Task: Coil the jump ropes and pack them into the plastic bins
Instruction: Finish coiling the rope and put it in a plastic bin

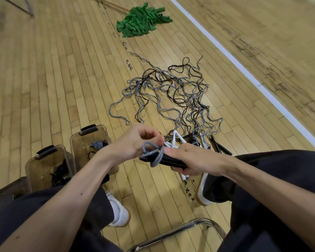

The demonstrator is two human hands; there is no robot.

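Rope (pixel 154 154), grey, head view: looped round the end of black handles (pixel 169 161), held in the air above the floor (pixel 62 79). R hand (pixel 191 161): fingers curled tight round the handles. L hand (pixel 138 140): fingers bent, tips pinching the rope loop. Pile (pixel 173 91) of grey & black ropes on floor beyond hands, near white line (pixel 244 70). Two bins (pixel 75 146) at left, each w/ coiled rope inside. Green mop (pixel 142 20) farther off.

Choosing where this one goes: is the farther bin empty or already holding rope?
Not empty: the farther bin holds a grey rope bundle; how full, cannot tell.
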